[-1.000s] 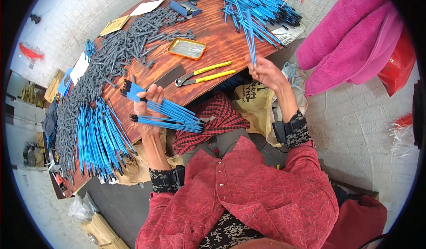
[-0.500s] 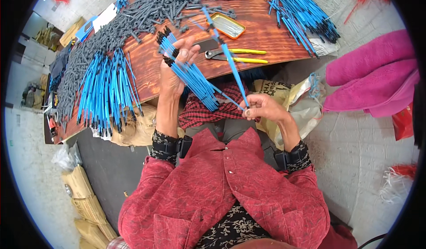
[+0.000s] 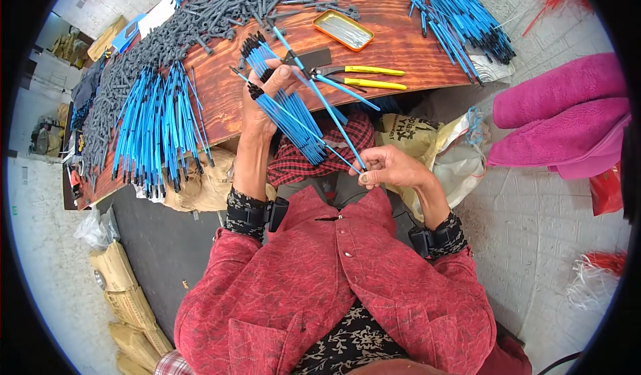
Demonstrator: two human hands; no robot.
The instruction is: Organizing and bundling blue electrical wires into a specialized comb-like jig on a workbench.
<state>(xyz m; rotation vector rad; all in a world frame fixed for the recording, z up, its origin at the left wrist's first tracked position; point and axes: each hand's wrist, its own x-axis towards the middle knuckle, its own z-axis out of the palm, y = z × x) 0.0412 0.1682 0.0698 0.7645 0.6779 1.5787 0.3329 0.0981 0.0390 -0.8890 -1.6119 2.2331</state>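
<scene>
My left hand (image 3: 252,111) is closed around a bundle of thin blue rods (image 3: 297,131) with black ends, held over the table's front edge. Between the fingertips of my right hand (image 3: 394,169) are pinched the lower ends of some loose blue rods (image 3: 327,108). One of these slants up past my left thumb, and another thin one lies across the front of the bundle. A blue piece also sticks out sideways near the upper rod; how it joins is unclear. Just right of the rods are pincers (image 3: 374,82) with yellow handles on the wooden table (image 3: 220,84).
Grey plastic parts (image 3: 220,14) are heaped along the far and left table. Blue rods (image 3: 160,128) lie at left, more blue rods (image 3: 464,28) at far right. A shallow tin (image 3: 344,30) holds thin pieces. Magenta towels (image 3: 561,114) and an open sack (image 3: 454,161) are at right.
The rods in my right hand have swung left and down, now crossing in front of the bundle. My right hand has shifted slightly left; my left hand still grips the bundle.
</scene>
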